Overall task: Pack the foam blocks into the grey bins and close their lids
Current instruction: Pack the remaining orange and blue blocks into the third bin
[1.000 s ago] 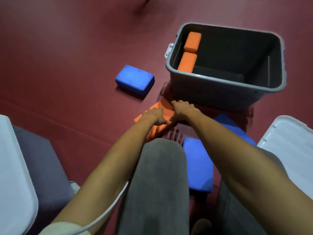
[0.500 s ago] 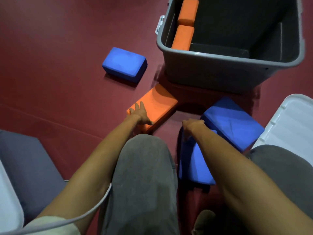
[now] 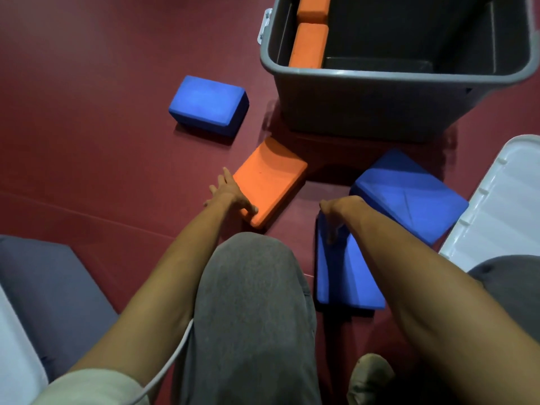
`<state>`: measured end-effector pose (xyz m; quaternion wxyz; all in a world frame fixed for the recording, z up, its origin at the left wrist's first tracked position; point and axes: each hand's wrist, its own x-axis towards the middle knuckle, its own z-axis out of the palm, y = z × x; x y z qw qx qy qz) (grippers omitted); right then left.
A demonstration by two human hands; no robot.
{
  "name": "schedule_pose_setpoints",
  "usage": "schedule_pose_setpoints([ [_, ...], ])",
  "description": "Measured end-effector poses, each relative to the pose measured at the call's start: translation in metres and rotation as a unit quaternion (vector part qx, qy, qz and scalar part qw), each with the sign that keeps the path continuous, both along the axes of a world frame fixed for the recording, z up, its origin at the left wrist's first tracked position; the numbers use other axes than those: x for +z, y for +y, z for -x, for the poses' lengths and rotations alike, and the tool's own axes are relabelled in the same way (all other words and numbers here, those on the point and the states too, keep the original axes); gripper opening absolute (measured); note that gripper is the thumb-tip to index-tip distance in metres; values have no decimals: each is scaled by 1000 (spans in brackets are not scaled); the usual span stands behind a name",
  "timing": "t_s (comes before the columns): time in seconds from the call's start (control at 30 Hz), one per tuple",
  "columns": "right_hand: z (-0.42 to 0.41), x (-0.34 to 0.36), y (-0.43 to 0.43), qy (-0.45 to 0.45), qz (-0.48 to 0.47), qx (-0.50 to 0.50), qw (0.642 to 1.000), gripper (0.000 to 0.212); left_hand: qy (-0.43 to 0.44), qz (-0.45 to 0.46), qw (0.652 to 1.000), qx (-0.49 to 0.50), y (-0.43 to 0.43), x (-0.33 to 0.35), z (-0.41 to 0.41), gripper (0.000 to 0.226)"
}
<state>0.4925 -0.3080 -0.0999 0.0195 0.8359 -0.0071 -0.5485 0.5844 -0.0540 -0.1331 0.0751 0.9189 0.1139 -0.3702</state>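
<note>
While flat on the floor (image 3: 87, 141), orange block (image 3: 271, 179) against straight-fingered left hand (image 3: 230, 191); grip of right hand (image 3: 339, 209) unclear.

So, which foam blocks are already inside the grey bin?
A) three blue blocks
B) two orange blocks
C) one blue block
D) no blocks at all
B: one orange block and a second orange block behind it sit inside the grey bin, along its left wall.
</note>
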Motion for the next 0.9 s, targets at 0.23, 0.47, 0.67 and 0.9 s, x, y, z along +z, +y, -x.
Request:
schedule_pose_setpoints([
  [0.23,2,0,2,0,-29,-18,999,123,20,-61,998,-16,-15,8,9,144],
  [0.47,-2,5,15,-63,-48,11,997,112,18,-4,1000,17,-17,5,21,159],
  [0.67,-7,22,23,-65,-45,17,997,108,22,77,996,36,-13,18,17,156],
  [0.9,-27,86,10,-123,-43,-45,990,106,16,284,944,167,-26,95,-1,72],
])
